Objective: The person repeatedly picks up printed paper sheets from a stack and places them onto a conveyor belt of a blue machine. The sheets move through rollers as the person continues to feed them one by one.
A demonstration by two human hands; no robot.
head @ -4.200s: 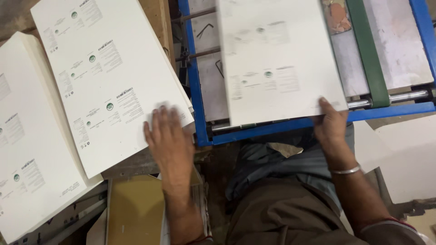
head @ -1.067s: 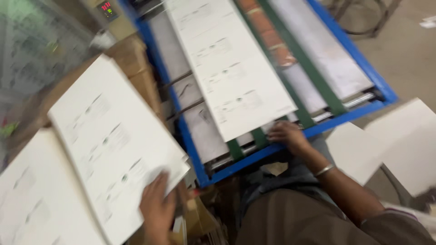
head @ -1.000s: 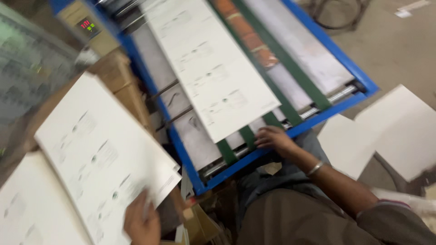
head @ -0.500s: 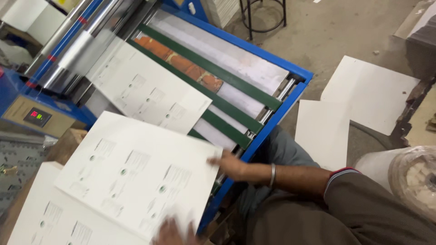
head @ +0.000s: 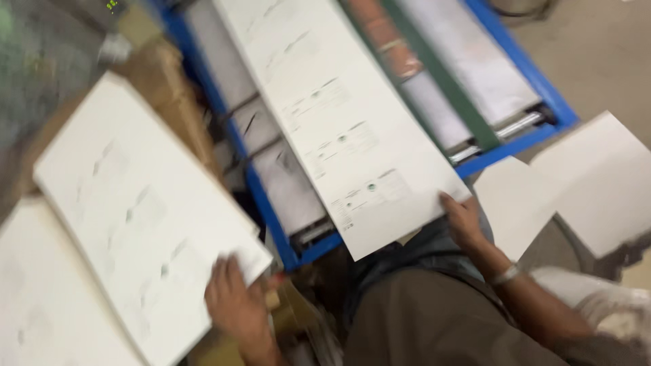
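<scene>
At the far left of the frame a lower stack of white printed sheets [head: 41,298] lies partly under a second, tilted stack of white sheets [head: 142,224] that runs from the upper left down to the lower middle, its faint grey print blurred beyond telling. The left hand [head: 234,308] rests flat on that stack's near corner, fingers spread and pressing on the top sheet. Behind the stack a brown cardboard box [head: 169,102] stands against the blue frame of a feeder machine [head: 271,224]; what the box holds cannot be seen. On the machine bed a long white printed sheet [head: 339,122] lies slanted across the grey rollers, with small round dark marks and grey text blocks near its lower end, beside a green belt [head: 434,88]. The right hand [head: 461,220] grips this sheet's near right corner, fingers curled over the edge. At the right, blank white sheets [head: 583,183] lie on the floor
</scene>
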